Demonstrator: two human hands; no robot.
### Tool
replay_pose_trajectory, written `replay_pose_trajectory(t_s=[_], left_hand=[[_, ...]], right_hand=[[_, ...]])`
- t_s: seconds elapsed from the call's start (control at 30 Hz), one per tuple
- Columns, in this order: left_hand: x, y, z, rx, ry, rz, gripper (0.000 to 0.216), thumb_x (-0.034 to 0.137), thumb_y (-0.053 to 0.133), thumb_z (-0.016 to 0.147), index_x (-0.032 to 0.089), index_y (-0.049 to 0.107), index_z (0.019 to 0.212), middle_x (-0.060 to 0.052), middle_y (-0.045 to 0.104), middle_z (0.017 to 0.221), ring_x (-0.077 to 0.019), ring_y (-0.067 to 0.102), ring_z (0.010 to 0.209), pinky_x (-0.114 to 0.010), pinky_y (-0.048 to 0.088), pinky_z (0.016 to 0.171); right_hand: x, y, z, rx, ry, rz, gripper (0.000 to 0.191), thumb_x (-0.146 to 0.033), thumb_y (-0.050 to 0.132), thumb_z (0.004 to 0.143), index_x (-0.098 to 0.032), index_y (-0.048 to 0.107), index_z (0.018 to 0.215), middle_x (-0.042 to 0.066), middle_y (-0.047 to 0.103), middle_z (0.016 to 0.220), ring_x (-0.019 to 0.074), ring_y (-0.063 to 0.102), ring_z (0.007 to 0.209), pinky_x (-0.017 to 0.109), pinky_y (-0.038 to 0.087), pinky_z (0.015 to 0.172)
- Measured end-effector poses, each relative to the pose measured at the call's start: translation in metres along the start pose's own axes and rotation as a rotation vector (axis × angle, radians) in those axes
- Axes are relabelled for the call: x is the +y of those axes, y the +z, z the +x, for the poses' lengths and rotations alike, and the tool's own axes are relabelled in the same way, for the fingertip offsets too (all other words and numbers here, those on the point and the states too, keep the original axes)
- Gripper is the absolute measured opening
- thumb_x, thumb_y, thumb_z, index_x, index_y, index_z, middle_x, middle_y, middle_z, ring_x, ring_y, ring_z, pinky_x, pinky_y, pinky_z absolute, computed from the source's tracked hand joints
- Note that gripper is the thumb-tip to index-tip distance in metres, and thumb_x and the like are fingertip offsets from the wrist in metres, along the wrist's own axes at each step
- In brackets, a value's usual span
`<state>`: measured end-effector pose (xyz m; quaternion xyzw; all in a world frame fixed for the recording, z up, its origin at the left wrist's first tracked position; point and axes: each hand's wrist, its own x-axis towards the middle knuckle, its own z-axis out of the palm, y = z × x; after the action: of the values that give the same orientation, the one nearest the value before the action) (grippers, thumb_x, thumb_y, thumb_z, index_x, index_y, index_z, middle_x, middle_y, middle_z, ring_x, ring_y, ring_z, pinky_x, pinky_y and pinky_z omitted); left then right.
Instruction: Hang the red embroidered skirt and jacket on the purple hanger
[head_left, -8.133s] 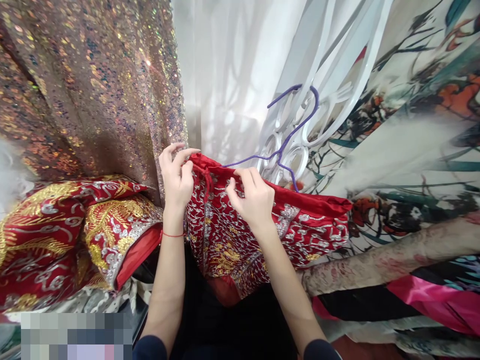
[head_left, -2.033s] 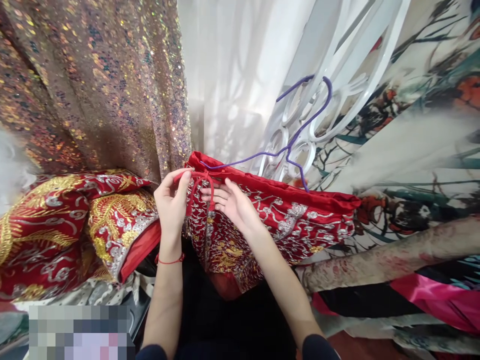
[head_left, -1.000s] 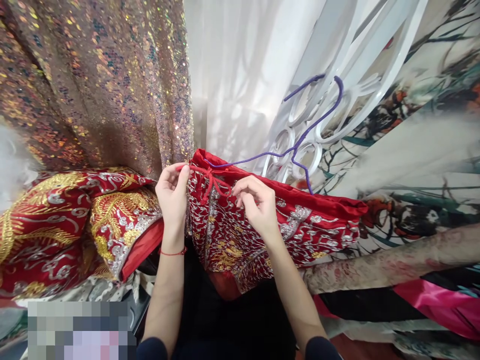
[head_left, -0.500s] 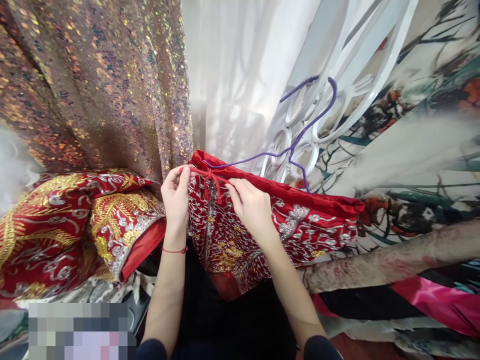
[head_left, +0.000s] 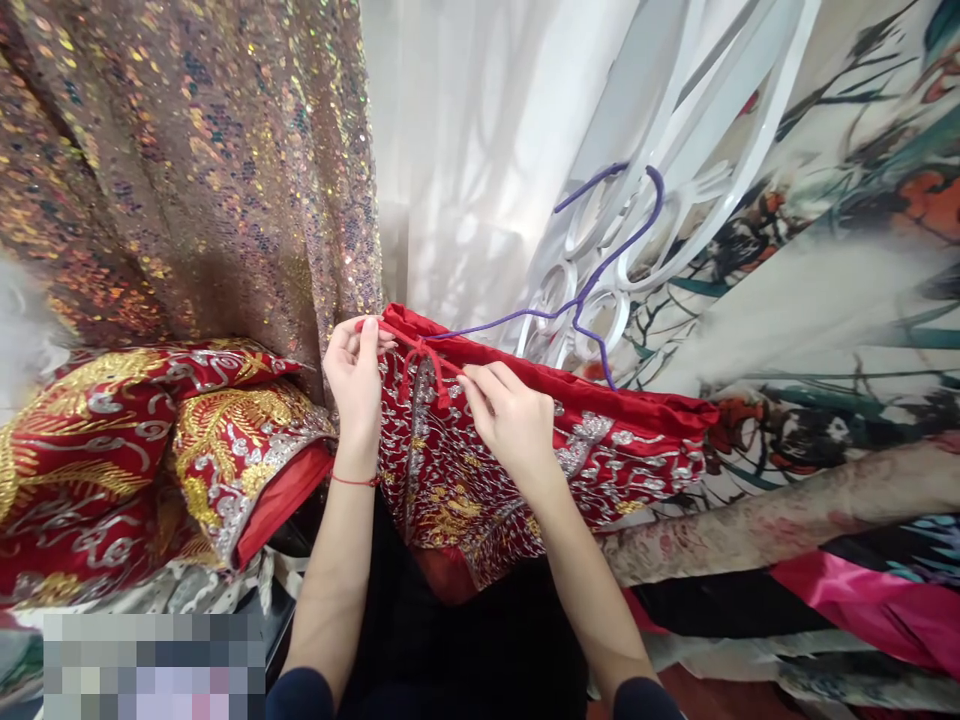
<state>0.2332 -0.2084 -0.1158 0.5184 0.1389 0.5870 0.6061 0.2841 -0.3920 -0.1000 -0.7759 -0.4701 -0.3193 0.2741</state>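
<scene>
A red skirt-like garment [head_left: 457,500] with silver and gold embroidery hangs from a purple hanger [head_left: 577,300]. At its waistband, a red drawstring [head_left: 424,350] is tied in a bow with short ends dangling. My left hand [head_left: 355,365] pinches one loop of the drawstring at the garment's left end. My right hand [head_left: 510,410] pinches the other side of the drawstring, to the right of the knot. The string runs taut between both hands. A thin red cord bracelet circles my left wrist.
Another red garment with gold embroidery [head_left: 97,450] lies at the left. Behind it hangs a sequined curtain [head_left: 225,150]. The hanger's hook is by a white openwork panel [head_left: 626,220]. Floral fabric [head_left: 810,330] and pink cloth [head_left: 862,600] are at the right.
Both hands have drawn slightly apart, the right one a little right and down. The drawstring between them looks straighter and tighter, and the bow sits slightly lower.
</scene>
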Motion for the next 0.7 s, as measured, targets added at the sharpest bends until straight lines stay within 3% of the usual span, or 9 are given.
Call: replay_pose_trajectory(t_s=[0.13, 0.23, 0.3, 0.4, 0.47, 0.53, 0.6, 0.7], left_hand=[[-0.003, -0.005, 0.001, 0.041, 0.12, 0.219, 0.026, 0.039, 0.065, 0.092, 0.019, 0.063, 0.109, -0.006, 0.069, 0.103, -0.0124, 0.066, 0.094, -0.025, 0.053, 0.089], [-0.009, -0.005, 0.007, 0.099, 0.2, 0.338, 0.03, 0.042, 0.055, 0.097, 0.019, 0.061, 0.115, -0.009, 0.066, 0.119, -0.0169, 0.062, 0.112, -0.031, 0.048, 0.102], [-0.014, -0.003, 0.013, 0.053, 0.158, 0.388, 0.032, 0.044, 0.048, 0.099, 0.018, 0.063, 0.11, -0.009, 0.067, 0.117, -0.0194, 0.061, 0.113, -0.033, 0.045, 0.104], [-0.021, 0.001, 0.017, -0.089, 0.069, 0.44, 0.036, 0.051, 0.047, 0.099, 0.019, 0.064, 0.095, -0.006, 0.068, 0.099, -0.0195, 0.063, 0.099, -0.032, 0.047, 0.096], [-0.022, 0.001, 0.017, -0.169, 0.121, 0.461, 0.04, 0.056, 0.048, 0.098, 0.019, 0.061, 0.089, -0.003, 0.065, 0.087, -0.0171, 0.06, 0.086, -0.029, 0.046, 0.085], [-0.021, -0.001, 0.015, -0.208, 0.218, 0.467, 0.044, 0.06, 0.047, 0.097, 0.019, 0.058, 0.085, 0.0, 0.058, 0.078, -0.0145, 0.054, 0.075, -0.027, 0.043, 0.076], [-0.019, -0.004, 0.013, -0.195, 0.287, 0.459, 0.047, 0.062, 0.047, 0.096, 0.019, 0.057, 0.082, 0.002, 0.053, 0.073, -0.013, 0.049, 0.069, -0.026, 0.04, 0.07], [-0.011, -0.006, 0.009, -0.113, 0.348, 0.458, 0.046, 0.06, 0.048, 0.097, 0.018, 0.061, 0.082, 0.002, 0.051, 0.071, -0.0125, 0.047, 0.067, -0.025, 0.038, 0.068]], right_hand=[[0.01, -0.034, -0.017, 0.056, -0.059, 0.09, 0.022, -0.032, 0.058, 0.1, -0.018, 0.069, 0.114, 0.006, 0.075, 0.105, 0.0121, 0.07, 0.078, 0.022, 0.051, 0.063], [0.037, -0.07, -0.033, 0.225, -0.043, -0.013, 0.022, -0.025, 0.065, 0.093, -0.021, 0.069, 0.115, 0.009, 0.072, 0.105, 0.0218, 0.068, 0.097, 0.034, 0.056, 0.085], [0.062, -0.093, -0.043, 0.293, 0.031, -0.146, 0.027, -0.027, 0.069, 0.09, -0.023, 0.069, 0.116, 0.012, 0.068, 0.112, 0.0282, 0.063, 0.108, 0.045, 0.052, 0.095], [0.103, -0.117, -0.056, 0.177, 0.155, -0.139, 0.031, -0.035, 0.071, 0.088, -0.023, 0.068, 0.117, 0.013, 0.065, 0.117, 0.0308, 0.06, 0.113, 0.051, 0.047, 0.102], [0.129, -0.12, -0.064, 0.058, 0.198, 0.071, 0.024, -0.035, 0.069, 0.089, -0.023, 0.068, 0.11, 0.01, 0.067, 0.112, 0.0271, 0.063, 0.107, 0.047, 0.049, 0.099], [0.149, -0.114, -0.071, 0.047, 0.227, 0.331, 0.013, -0.034, 0.067, 0.09, -0.023, 0.069, 0.097, 0.007, 0.07, 0.104, 0.0232, 0.067, 0.099, 0.04, 0.053, 0.092], [0.162, -0.101, -0.076, 0.156, 0.26, 0.479, 0.013, -0.035, 0.069, 0.088, -0.023, 0.069, 0.086, 0.005, 0.071, 0.097, 0.0215, 0.068, 0.092, 0.036, 0.054, 0.084], [0.166, -0.085, -0.074, 0.345, 0.32, 0.433, 0.02, -0.042, 0.072, 0.084, -0.022, 0.07, 0.081, 0.005, 0.072, 0.087, 0.0215, 0.068, 0.083, 0.036, 0.054, 0.076]])
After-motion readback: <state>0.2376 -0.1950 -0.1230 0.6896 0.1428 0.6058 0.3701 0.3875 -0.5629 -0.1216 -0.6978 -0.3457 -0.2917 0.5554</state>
